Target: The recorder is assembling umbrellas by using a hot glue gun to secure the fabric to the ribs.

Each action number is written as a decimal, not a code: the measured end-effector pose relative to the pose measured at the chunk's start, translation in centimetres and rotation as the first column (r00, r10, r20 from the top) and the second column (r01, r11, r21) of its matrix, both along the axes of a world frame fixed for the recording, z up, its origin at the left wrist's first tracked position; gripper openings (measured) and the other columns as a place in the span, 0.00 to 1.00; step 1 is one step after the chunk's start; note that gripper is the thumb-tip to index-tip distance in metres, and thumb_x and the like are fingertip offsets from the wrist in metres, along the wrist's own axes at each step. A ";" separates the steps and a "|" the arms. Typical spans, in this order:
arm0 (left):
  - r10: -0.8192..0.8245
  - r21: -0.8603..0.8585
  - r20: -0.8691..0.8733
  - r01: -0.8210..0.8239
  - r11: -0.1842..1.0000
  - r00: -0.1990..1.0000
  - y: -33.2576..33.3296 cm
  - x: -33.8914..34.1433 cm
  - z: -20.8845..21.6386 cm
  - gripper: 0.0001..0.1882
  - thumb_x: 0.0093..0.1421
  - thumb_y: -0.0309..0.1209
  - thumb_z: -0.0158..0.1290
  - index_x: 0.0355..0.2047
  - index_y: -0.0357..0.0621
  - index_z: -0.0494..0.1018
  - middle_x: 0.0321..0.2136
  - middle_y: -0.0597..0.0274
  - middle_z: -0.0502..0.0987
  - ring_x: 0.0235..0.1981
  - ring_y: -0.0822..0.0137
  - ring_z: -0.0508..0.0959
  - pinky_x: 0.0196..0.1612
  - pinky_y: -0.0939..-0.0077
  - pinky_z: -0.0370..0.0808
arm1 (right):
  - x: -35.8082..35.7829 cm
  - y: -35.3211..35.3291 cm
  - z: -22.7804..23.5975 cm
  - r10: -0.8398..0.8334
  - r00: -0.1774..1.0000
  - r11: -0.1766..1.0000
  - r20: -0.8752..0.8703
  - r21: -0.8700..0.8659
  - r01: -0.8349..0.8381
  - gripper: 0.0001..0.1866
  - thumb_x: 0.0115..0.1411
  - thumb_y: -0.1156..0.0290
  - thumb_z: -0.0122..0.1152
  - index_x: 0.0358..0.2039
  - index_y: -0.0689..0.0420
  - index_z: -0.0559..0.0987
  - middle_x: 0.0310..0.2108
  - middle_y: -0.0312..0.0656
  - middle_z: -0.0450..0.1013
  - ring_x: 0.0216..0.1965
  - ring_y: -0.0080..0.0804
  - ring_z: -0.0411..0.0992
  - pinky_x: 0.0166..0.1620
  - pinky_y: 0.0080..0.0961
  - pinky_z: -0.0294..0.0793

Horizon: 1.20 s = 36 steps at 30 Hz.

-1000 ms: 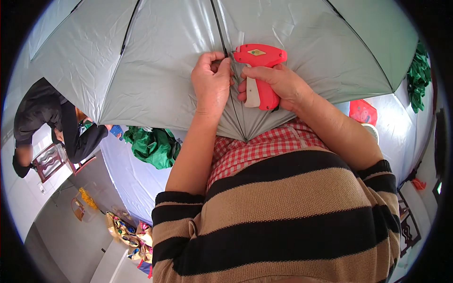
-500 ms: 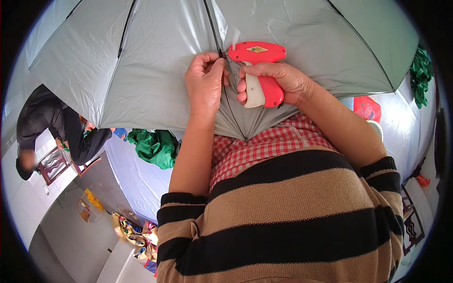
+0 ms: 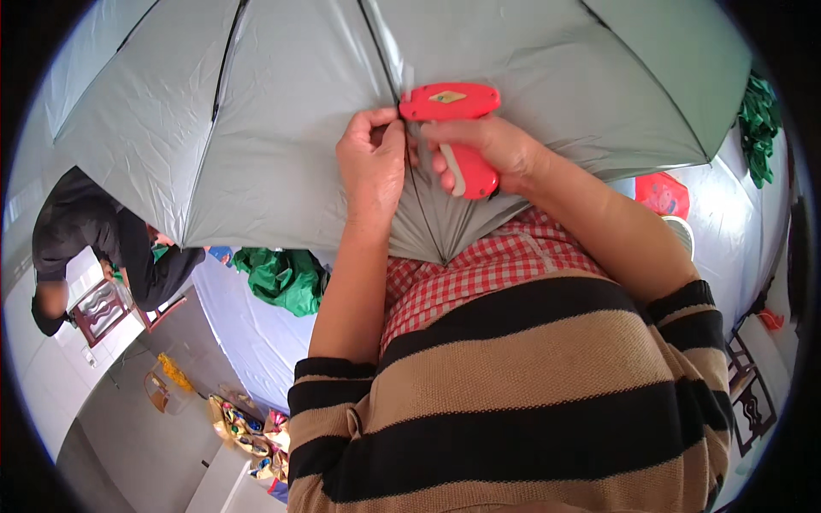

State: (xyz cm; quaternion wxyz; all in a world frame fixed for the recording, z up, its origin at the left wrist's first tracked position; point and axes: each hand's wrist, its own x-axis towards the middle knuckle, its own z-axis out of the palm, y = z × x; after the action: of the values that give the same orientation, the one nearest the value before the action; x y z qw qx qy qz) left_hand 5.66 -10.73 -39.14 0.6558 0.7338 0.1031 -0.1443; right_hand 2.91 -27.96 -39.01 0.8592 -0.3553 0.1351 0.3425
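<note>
A silver-grey umbrella (image 3: 291, 145) lies spread open across my lap, its dark ribs showing. My left hand (image 3: 373, 171) pinches the umbrella at one rib (image 3: 377, 43), thumb and fingers pressed together there. In my right hand (image 3: 509, 152) is a red tagging gun (image 3: 475, 101) with a pale trigger, the fingers wrapped round its grip. The gun's front end meets the rib just above my left fingertips, and a small clear strip stands up from it. What lies between my left fingertips is too small to make out.
Crumpled green fabric (image 3: 282, 278) lies left of my lap, with more green fabric (image 3: 759, 128) far right. A red item (image 3: 663, 195) sits beyond my right forearm. At the left, a person in dark clothes (image 3: 81, 222) bends near a chair (image 3: 101, 308). Patterned bags (image 3: 244, 427) stand lower left.
The tagging gun has moved left, its front end now against the rib. My right fingers have squeezed the trigger in. My left hand keeps its pinch, slightly lower.
</note>
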 end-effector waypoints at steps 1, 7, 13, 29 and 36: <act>-0.016 -0.001 0.003 0.016 1.000 1.000 -0.1 0.0 0.1 0.05 0.61 0.21 0.53 0.37 0.33 0.73 0.22 0.60 0.76 0.19 0.74 0.74 0.22 0.79 0.70 | 0.0 0.0 0.3 0.003 1.000 0.998 -0.030 -0.062 -0.005 0.11 0.60 0.66 0.62 0.38 0.60 0.76 0.28 0.44 0.77 0.26 0.37 0.78 0.32 0.34 0.79; -0.164 0.290 0.107 0.127 0.948 0.981 2.9 1.3 2.5 0.16 0.59 0.26 0.57 0.48 0.37 0.71 0.32 0.57 0.77 0.24 0.71 0.76 0.29 0.75 0.74 | 0.7 -0.5 3.6 -0.061 0.994 0.989 -0.092 -0.139 0.047 0.10 0.60 0.68 0.63 0.39 0.59 0.77 0.29 0.43 0.77 0.30 0.32 0.77 0.34 0.31 0.78; -0.456 0.995 -0.024 0.067 0.078 0.890 11.3 8.5 6.2 0.35 0.52 0.33 0.64 0.58 0.38 0.64 0.56 0.40 0.65 0.56 0.49 0.69 0.56 0.56 0.70 | 2.6 -6.9 5.5 -0.165 0.985 0.912 0.043 -0.374 0.169 0.13 0.58 0.65 0.65 0.40 0.59 0.77 0.30 0.42 0.77 0.33 0.32 0.78 0.38 0.31 0.79; -0.272 0.465 0.395 0.064 0.883 0.878 -3.6 12.7 -0.7 0.22 0.56 0.20 0.55 0.52 0.34 0.69 0.23 0.55 0.77 0.25 0.56 0.79 0.33 0.65 0.76 | 12.1 -2.1 1.4 -0.230 0.961 0.909 0.153 -0.318 0.268 0.14 0.58 0.66 0.65 0.41 0.59 0.77 0.30 0.43 0.78 0.30 0.34 0.78 0.33 0.32 0.80; -0.216 0.411 0.322 0.069 0.909 0.922 -2.4 12.4 -0.5 0.24 0.61 0.18 0.52 0.59 0.39 0.67 0.28 0.63 0.73 0.23 0.74 0.75 0.22 0.77 0.77 | 14.4 -2.5 0.7 -0.199 0.961 0.927 0.193 -0.282 0.249 0.15 0.57 0.66 0.66 0.42 0.59 0.77 0.32 0.44 0.77 0.31 0.34 0.79 0.35 0.33 0.81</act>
State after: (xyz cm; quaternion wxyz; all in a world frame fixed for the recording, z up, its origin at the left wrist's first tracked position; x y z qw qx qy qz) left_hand 18.08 -13.16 -39.66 0.4907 0.8695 -0.0470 -0.0320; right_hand 17.29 -30.47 -38.29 0.8360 -0.4916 0.1561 0.1873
